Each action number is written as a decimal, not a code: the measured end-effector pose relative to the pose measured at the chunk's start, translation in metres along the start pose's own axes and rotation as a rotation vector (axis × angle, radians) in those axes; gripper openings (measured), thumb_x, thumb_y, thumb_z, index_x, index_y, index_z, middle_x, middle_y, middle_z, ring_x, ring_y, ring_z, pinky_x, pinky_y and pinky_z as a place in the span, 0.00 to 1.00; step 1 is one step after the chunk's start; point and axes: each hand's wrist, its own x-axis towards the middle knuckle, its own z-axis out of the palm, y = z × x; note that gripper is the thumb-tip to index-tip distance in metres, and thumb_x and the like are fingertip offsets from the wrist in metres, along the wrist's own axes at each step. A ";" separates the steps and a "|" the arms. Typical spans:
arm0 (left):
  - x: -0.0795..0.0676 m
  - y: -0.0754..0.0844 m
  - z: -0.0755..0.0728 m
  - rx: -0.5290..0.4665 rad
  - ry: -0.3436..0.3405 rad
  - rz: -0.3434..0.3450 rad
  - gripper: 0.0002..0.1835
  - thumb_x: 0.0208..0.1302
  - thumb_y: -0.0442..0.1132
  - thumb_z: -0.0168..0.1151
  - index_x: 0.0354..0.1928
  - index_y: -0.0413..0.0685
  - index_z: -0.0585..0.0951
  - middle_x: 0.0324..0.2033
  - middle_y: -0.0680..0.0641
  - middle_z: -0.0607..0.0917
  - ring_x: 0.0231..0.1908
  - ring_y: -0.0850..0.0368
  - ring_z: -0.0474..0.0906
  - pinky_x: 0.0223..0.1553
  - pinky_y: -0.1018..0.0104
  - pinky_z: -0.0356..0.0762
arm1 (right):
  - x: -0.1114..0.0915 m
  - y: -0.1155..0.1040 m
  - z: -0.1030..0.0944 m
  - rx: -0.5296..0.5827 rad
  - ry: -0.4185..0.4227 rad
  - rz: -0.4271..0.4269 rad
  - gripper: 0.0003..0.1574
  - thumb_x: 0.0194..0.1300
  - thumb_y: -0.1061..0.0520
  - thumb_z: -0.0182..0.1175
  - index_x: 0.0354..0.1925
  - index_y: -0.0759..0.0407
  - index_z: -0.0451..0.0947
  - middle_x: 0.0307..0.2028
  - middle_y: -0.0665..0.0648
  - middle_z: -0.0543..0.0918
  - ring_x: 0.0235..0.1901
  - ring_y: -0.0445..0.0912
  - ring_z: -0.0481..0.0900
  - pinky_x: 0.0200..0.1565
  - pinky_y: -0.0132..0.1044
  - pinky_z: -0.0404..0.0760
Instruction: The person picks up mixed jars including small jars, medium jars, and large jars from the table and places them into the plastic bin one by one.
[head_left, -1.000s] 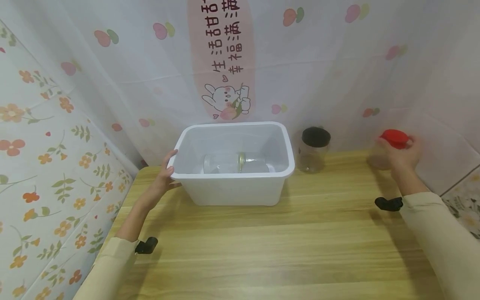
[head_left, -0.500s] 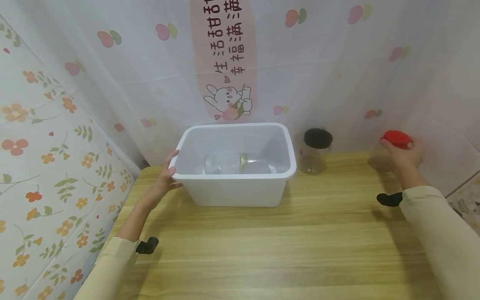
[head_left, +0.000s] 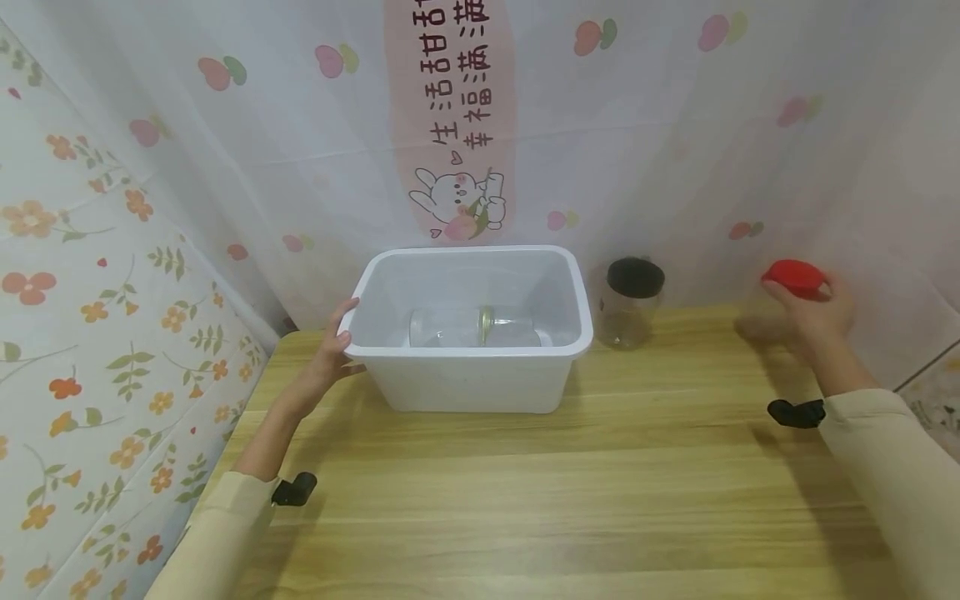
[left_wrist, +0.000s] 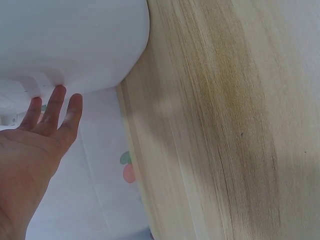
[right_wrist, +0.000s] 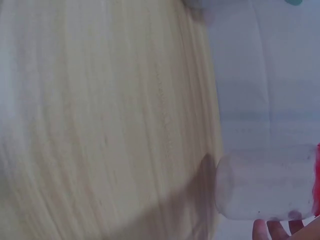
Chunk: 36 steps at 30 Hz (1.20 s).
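Note:
My left hand (head_left: pixel 327 354) holds the left end of a white plastic bin (head_left: pixel 465 379), with fingertips over its rim. In the left wrist view, three fairly straight fingers (left_wrist: pixel 50 117) touch the bin's outer wall. Inside the bin lie clear containers (head_left: pixel 442 327) on their sides, with a gold-coloured lid (head_left: pixel 486 323) between them. At the far right, my right hand (head_left: pixel 823 321) grips a clear jar (right_wrist: pixel 270 182) near its red lid (head_left: pixel 793 275). The jar is upright by the table's back edge; the hand hides part of it in the head view.
A second clear jar (head_left: pixel 626 321) with a black lid stands right of the bin. Behind them hangs a white printed curtain (head_left: pixel 637 158), and a flowered cloth (head_left: pixel 112 333) borders the left side. The wooden table (head_left: pixel 525 500) spreads out in front.
The right hand and forearm have shifted slightly right, still gripping the red-lidded jar. The left hand stays on the bin. The head view has shifted slightly.

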 end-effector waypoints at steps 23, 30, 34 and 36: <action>-0.001 0.002 0.002 -0.006 0.015 -0.013 0.33 0.77 0.57 0.35 0.79 0.68 0.41 0.73 0.39 0.51 0.65 0.27 0.60 0.60 0.25 0.59 | -0.028 0.006 -0.006 -0.057 -0.097 -0.211 0.52 0.62 0.50 0.74 0.77 0.48 0.61 0.51 0.38 0.66 0.56 0.37 0.61 0.40 0.16 0.72; -0.001 0.001 0.002 -0.002 0.017 -0.020 0.33 0.77 0.57 0.34 0.79 0.69 0.41 0.73 0.40 0.49 0.65 0.27 0.59 0.60 0.24 0.57 | -0.034 0.009 -0.005 -0.100 -0.098 -0.253 0.47 0.62 0.50 0.73 0.75 0.49 0.64 0.51 0.37 0.68 0.52 0.36 0.63 0.38 0.18 0.73; 0.000 0.001 0.001 -0.001 0.013 -0.016 0.33 0.77 0.58 0.34 0.79 0.70 0.41 0.73 0.40 0.50 0.65 0.27 0.59 0.60 0.24 0.57 | -0.036 0.011 -0.005 -0.118 -0.095 -0.292 0.44 0.63 0.50 0.73 0.73 0.49 0.67 0.52 0.37 0.68 0.51 0.36 0.63 0.37 0.18 0.73; 0.000 0.002 0.002 -0.001 0.009 -0.014 0.33 0.77 0.58 0.34 0.79 0.70 0.41 0.73 0.40 0.50 0.65 0.27 0.59 0.60 0.24 0.57 | -0.038 0.012 -0.005 -0.120 -0.097 -0.301 0.44 0.63 0.51 0.73 0.73 0.49 0.68 0.53 0.38 0.68 0.51 0.36 0.63 0.37 0.18 0.73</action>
